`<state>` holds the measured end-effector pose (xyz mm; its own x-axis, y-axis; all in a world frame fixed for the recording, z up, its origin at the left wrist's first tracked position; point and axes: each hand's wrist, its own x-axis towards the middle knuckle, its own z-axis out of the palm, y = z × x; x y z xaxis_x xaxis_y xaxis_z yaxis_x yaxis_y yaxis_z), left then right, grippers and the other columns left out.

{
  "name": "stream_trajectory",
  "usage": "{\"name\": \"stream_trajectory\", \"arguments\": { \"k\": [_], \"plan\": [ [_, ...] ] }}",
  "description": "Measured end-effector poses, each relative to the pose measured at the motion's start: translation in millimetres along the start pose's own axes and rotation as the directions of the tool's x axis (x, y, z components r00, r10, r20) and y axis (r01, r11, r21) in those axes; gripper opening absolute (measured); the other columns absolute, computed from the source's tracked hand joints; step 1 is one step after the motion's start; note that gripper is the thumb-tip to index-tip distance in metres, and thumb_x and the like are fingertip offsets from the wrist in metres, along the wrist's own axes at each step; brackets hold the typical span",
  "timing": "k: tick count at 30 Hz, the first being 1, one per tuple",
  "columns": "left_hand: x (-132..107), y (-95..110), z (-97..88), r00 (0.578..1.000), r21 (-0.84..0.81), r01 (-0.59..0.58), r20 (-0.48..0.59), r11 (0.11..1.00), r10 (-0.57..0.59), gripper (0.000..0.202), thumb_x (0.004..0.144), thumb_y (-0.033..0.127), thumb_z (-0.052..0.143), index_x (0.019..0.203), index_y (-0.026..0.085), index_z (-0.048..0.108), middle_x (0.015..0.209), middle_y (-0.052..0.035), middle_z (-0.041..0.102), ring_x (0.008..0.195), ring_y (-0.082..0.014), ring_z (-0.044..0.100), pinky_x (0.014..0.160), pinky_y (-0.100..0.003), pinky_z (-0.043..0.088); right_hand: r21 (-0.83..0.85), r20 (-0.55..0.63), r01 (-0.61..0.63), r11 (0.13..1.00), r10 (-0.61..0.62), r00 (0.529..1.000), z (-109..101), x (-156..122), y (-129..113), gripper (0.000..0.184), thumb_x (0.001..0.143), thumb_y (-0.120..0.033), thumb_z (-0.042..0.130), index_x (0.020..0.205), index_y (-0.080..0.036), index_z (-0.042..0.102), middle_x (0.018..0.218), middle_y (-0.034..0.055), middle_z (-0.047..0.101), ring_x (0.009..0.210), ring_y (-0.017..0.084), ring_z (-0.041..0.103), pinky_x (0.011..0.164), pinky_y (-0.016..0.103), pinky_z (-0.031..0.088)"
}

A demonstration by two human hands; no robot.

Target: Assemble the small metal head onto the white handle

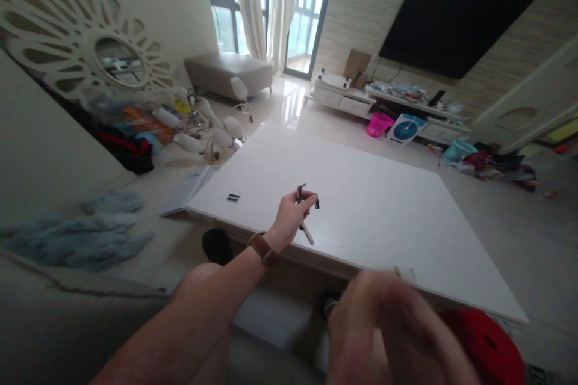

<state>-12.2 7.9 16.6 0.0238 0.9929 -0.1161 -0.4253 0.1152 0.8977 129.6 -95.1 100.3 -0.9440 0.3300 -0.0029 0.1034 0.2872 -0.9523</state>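
My left hand (292, 215), with a brown watch strap on its wrist, is closed above the near part of the white tabletop (361, 192). Held in it is a slim tool (308, 234) with a pale lower end and a dark, bent top; its exact kind is unclear. A small black piece (316, 201) shows at the thumb and fingertips. Farther left, two small black strips (233, 197) lie side by side on the tabletop. My right hand (383, 325) is large and smeared by motion in front of the table's near edge, its fingers unreadable.
A red object (483, 343) sits low at right. Left of the table are a lamp with several white shades (221, 135), a panel (187, 189) and a grey-blue cloth (85, 234). Beyond stand a pink basket (378, 125) and a blue-white fan (406, 128).
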Motion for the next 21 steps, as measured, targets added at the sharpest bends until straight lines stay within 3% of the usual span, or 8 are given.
{"name": "stream_trajectory", "arguments": {
  "k": [2,5,6,9,11,15,19,21],
  "plan": [
    [1,1,-0.4,1.0,-0.011,0.005,0.011,1.0,-0.005,0.031,0.067,0.036,0.081,0.084,0.013,0.067,0.06,0.0022,0.055,0.051,-0.0075,0.044,0.049,-0.023,0.031,-0.002,-0.39,0.141,0.99,-0.131,0.911,-18,-9,9,0.047,0.089,-0.071,0.036,0.124,-0.048,0.056,0.141,-0.0055,0.056,0.132,0.017,0.05,0.1,0.036,0.047],
    [2,1,1.3,1.0,0.0,0.001,0.021,1.0,-0.001,0.03,0.068,0.035,0.08,0.085,0.013,0.067,0.061,0.0007,0.057,0.053,-0.0081,0.047,0.049,-0.022,0.031,-0.132,-0.982,0.28,0.951,-0.164,0.094,-38,-5,12,0.047,0.092,-0.047,0.043,0.139,-0.046,0.048,0.145,-0.0022,0.053,0.13,0.022,0.053,0.097,0.043,0.049],
    [2,1,2.2,1.0,0.009,0.006,0.023,1.0,-0.006,0.029,0.068,0.034,0.08,0.084,0.013,0.067,0.061,0.0003,0.057,0.053,-0.0084,0.047,0.049,-0.022,0.031,-0.061,-0.987,0.278,0.959,-0.1,0.129,-37,1,10,0.051,0.09,-0.046,0.047,0.14,-0.042,0.049,0.146,0.0012,0.053,0.129,0.025,0.055,0.095,0.044,0.05],
    [3,1,5.0,0.999,0.017,0.027,0.024,0.999,-0.028,0.028,0.068,0.034,0.08,0.082,0.013,0.067,0.058,0.0005,0.056,0.051,-0.0086,0.046,0.048,-0.022,0.029,0.257,-0.517,0.222,0.94,-0.06,0.854,-15,16,-1,0.056,0.081,-0.052,0.065,0.13,-0.026,0.063,0.13,0.0102,0.066,0.115,0.029,0.064,0.092,0.04,0.053],
    [2,0,5.8,0.999,0.001,0.027,0.024,1.0,-0.027,0.029,0.067,0.034,0.081,0.082,0.014,0.066,0.057,0.001,0.056,0.051,-0.0084,0.046,0.047,-0.022,0.027,0.399,0.039,0.172,0.901,-0.204,0.978,3,18,-6,0.062,0.069,-0.055,0.077,0.118,-0.017,0.069,0.116,0.0144,0.072,0.108,0.028,0.068,0.087,0.03,0.054],
    [0,-1,4.3,0.999,-0.018,0.014,0.047,1.0,-0.013,0.03,0.067,0.034,0.081,0.082,0.013,0.066,0.06,0.0012,0.056,0.051,-0.0073,0.046,0.047,-0.021,0.027,0.411,-0.314,0.329,0.85,-0.207,0.927,-1,0,-3,0.064,0.067,-0.059,0.077,0.119,-0.023,0.067,0.126,0.0103,0.068,0.121,0.027,0.061,0.089,0.031,0.054],
    [1,1,2.4,0.999,-0.003,0.01,0.039,1.0,-0.01,0.03,0.067,0.034,0.081,0.082,0.013,0.066,0.059,0.0027,0.054,0.051,-0.0065,0.045,0.047,-0.021,0.028,-0.029,-0.997,0.541,0.841,-0.066,0.048,-33,-10,5,0.044,0.085,-0.039,0.055,0.129,-0.041,0.058,0.149,-0.0065,0.049,0.14,0.022,0.043,0.103,0.04,0.048],
    [3,2,2.5,0.999,-0.003,0.015,0.041,1.0,-0.015,0.031,0.066,0.034,0.082,0.082,0.013,0.065,0.058,0.003,0.053,0.05,-0.0065,0.044,0.047,-0.021,0.027,-0.029,-0.997,0.492,0.87,-0.058,0.045,-33,-3,2,0.042,0.087,-0.035,0.053,0.128,-0.039,0.06,0.146,-0.005,0.053,0.137,0.021,0.047,0.102,0.039,0.049]
  ]
}}
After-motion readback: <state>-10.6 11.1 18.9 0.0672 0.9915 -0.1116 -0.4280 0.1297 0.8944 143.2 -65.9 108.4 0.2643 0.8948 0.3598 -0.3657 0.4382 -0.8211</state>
